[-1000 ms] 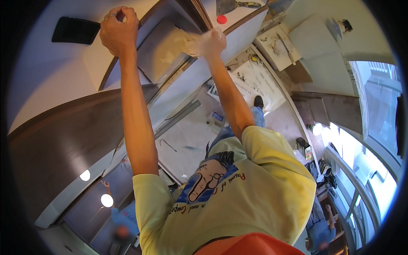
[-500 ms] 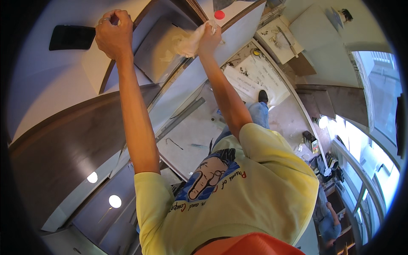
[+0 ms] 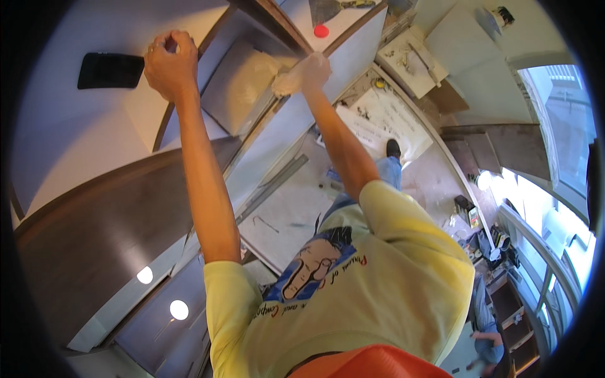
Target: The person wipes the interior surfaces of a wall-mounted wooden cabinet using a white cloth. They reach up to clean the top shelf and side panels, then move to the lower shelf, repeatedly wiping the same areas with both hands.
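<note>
My right hand (image 3: 313, 70) is closed around a crumpled white rag (image 3: 287, 84), pressed against the dark wooden front edge of an open cabinet compartment. The rag is partly blurred by motion. To its left, my left hand (image 3: 171, 66) is raised with its fingers curled, a ring on one of them, beside the compartment's left edge. What it grips, if anything, is hidden. A black smartphone (image 3: 111, 70) lies on the white surface left of that hand. Beyond the right hand, a round red cap (image 3: 321, 31) and a putty knife (image 3: 328, 10) lie on a white panel.
Below me, a floor sheet (image 3: 384, 120) lies near my foot, with a tape measure (image 3: 379, 83) beyond it. A board with tools (image 3: 413, 60) stands at the upper right. Another person (image 3: 486, 340) is at the lower right, near window railings (image 3: 535, 264).
My right hand has moved the rag down and toward me along the cabinet edge. The left hand stays by the compartment's left edge. The view has shifted slightly, uncovering more of the putty knife.
</note>
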